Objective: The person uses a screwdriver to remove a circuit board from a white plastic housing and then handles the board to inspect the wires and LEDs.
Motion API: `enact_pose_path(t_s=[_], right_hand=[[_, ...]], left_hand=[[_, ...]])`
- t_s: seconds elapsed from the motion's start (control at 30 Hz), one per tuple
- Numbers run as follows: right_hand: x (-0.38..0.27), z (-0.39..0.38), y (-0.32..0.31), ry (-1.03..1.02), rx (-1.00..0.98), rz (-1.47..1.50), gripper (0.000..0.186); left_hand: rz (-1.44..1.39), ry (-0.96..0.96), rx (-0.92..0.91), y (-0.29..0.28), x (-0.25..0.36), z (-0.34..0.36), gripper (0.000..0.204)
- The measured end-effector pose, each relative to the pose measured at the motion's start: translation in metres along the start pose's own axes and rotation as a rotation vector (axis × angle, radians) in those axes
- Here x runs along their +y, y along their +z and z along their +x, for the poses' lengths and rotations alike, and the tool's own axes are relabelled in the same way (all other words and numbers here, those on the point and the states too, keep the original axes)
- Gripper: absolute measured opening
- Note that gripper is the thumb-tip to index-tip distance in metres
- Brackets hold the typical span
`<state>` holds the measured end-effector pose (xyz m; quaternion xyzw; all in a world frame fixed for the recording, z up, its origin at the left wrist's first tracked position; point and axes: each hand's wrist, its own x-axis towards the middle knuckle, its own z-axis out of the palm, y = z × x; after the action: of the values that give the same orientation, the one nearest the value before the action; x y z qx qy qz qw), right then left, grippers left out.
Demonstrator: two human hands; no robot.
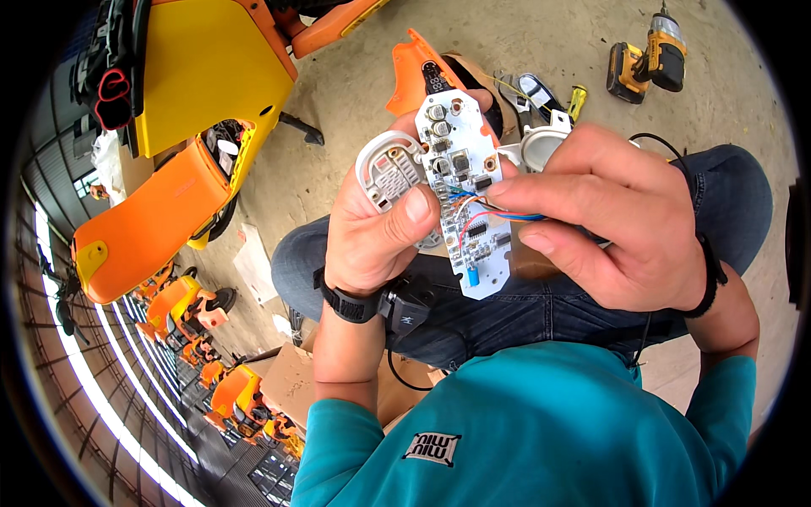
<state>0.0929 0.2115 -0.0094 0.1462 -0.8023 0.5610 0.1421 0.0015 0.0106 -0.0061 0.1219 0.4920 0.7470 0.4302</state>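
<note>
A white circuit board point(466, 139) with capacitors, chips and a blue component lies lengthwise between my hands. My left hand point(367, 232) is closed on it, with the thumb at its left edge. A light grey plastic housing point(397, 176) with a curved rim sits against that same hand. Thin coloured wires point(507, 215), blue, red and white among them, run from the middle of the board to the right. My right hand point(629, 220) pinches these wires, its index fingertip close to the board's surface. Partly behind the right fingers is a round grey part point(541, 150).
An orange plastic piece point(407, 80) stands beyond the board. On the concrete floor are a yellow-handled screwdriver point(578, 101) and a yellow-black cordless drill point(650, 63). A yellow-orange vehicle point(203, 80) stands at left, with several similar ones behind. A cardboard box point(290, 378) is beside me.
</note>
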Motion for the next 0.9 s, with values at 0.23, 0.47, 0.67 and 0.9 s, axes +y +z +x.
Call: enact_pose_path(t_s=[0.23, 0.47, 0.67, 0.9], right_hand=[[-0.0002, 0.0001, 0.0038, -0.03, 0.024, -0.032, 0.036], [-0.0021, 0.0017, -0.0018, 0.017, -0.001, -0.031, 0.039], [0.0001, -0.0001, 0.0011, 0.039, 0.01, -0.042, 0.041], [0.0007, 0.001, 0.0019, 0.013, 0.024, -0.027, 0.038]], left_hand=[[0.046, 0.026, 0.059, 0.0006, -0.0017, -0.003, 0.074], [0.005, 0.048, 0.025, 0.0081, 0.0014, -0.001, 0.074], [0.072, 0.048, 0.079, 0.0055, 0.0005, -0.0031, 0.073], [0.069, 0.032, 0.088, 0.0072, 0.0027, -0.0044, 0.072]])
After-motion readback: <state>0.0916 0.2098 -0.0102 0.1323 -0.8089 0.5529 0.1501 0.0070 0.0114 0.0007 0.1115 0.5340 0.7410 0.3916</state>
